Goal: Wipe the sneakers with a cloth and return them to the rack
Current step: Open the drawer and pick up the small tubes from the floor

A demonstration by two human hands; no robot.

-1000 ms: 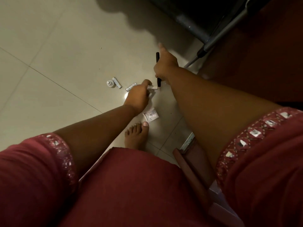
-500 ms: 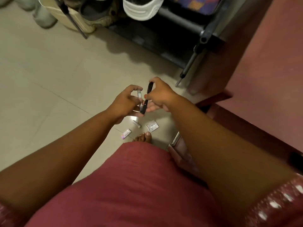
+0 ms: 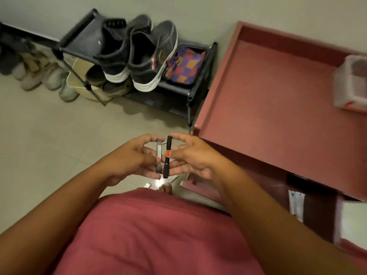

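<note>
Two dark grey high-top sneakers (image 3: 139, 54) with white soles stand side by side on the top shelf of a black rack (image 3: 196, 84). A checked cloth (image 3: 183, 65) lies on the same shelf, to their right. In front of me, my left hand (image 3: 131, 161) pinches a slim grey stick (image 3: 158, 156) upright. My right hand (image 3: 190, 157) holds a black pen-like stick (image 3: 166, 157) with an orange band, right beside the grey one. Both hands are well below the rack, over the floor.
A reddish wooden tray-like table (image 3: 278, 100) stands at the right with a white box (image 3: 351, 84) on it. Pale shoes (image 3: 49, 80) line the floor left of the rack. Small packets (image 3: 148, 185) and my toes (image 3: 165, 188) are on the tiles below my hands.
The view has lifted from the floor to the rack. Both hands came up off the tiles with the grey and black sticks and now hold them side by side.
</note>
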